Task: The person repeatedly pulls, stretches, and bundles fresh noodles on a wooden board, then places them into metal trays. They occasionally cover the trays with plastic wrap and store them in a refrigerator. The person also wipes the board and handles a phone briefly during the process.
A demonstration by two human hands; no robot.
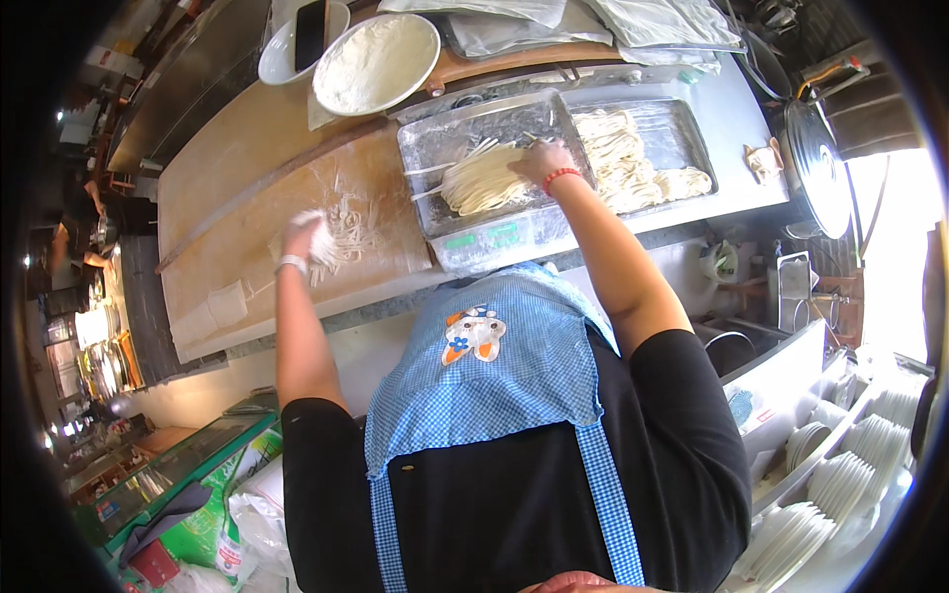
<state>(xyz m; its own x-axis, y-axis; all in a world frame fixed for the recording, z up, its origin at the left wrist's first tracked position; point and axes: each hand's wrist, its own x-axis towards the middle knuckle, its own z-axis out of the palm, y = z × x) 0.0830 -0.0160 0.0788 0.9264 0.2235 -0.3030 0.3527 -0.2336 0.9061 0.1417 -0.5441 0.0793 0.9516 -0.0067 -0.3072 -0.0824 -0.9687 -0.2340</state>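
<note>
My left hand [302, 231], blurred and dusted with flour, grips a floury clump of noodles [324, 243]. Loose strands [352, 233] lie beside it on the wooden board [245, 215]. Over in the metal tray [422, 141], my right hand [545, 159] touches the right end of a laid-out bundle of pale noodles [482, 181]. A short strand shows by its fingers, which are partly hidden, so their grip is unclear. A few strands stick out over the tray's left rim. Coiled noodle portions [615, 159] fill part of a second metal tray [678, 122] at the right.
Behind the board stands a white bowl of flour [378, 63], near another bowl [278, 55] with a phone [311, 33] over it. A flat dough piece [226, 304] lies at the board's front left. Plastic-covered trays [534, 30] sit at the back; stacked plates [786, 541] stand lower right.
</note>
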